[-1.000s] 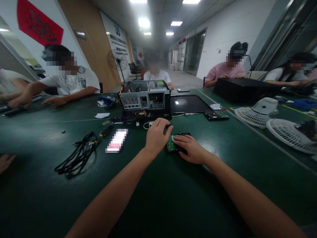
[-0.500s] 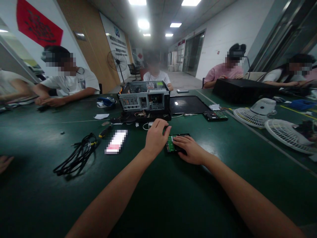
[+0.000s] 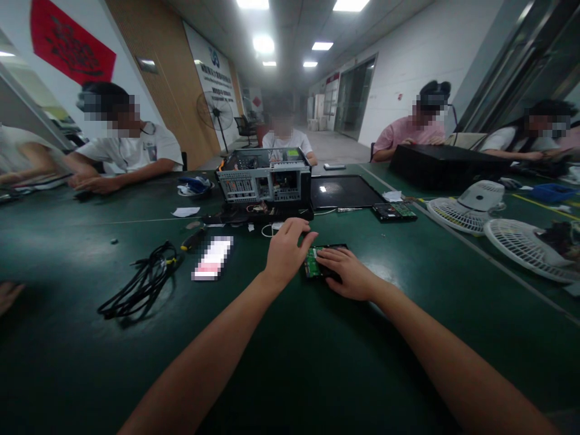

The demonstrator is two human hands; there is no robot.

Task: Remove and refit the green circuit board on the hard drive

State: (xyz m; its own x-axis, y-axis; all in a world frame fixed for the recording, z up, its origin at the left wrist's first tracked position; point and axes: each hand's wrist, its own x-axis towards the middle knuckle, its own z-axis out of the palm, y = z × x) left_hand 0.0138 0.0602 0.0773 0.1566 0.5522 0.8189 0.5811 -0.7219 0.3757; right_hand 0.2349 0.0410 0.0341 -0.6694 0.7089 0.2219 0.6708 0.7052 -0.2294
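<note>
A hard drive [image 3: 312,266] with a green circuit board facing up lies on the table in front of me. My right hand [image 3: 348,273] rests across its right part, fingers over the top and thumb at the near edge, steadying it. My left hand [image 3: 286,251] is raised just beyond the drive's left end, fingers loosely bent and the thumb apart from the index finger. Nothing shows between them, though the other fingertips are partly hidden. The far right part of the drive is covered by my right hand.
An opened computer case [image 3: 265,181] stands ahead, beside a flat black panel [image 3: 347,192]. A second hard drive [image 3: 394,211] lies to its right. Coiled black cable [image 3: 140,284], a screwdriver [image 3: 193,240] and a lit phone [image 3: 212,258] lie left. White fan parts [image 3: 530,248] sit right. Several people work around.
My left thumb has moved slightly outward to the right, away from the index finger. My right hand and the hard drive have stayed in place.
</note>
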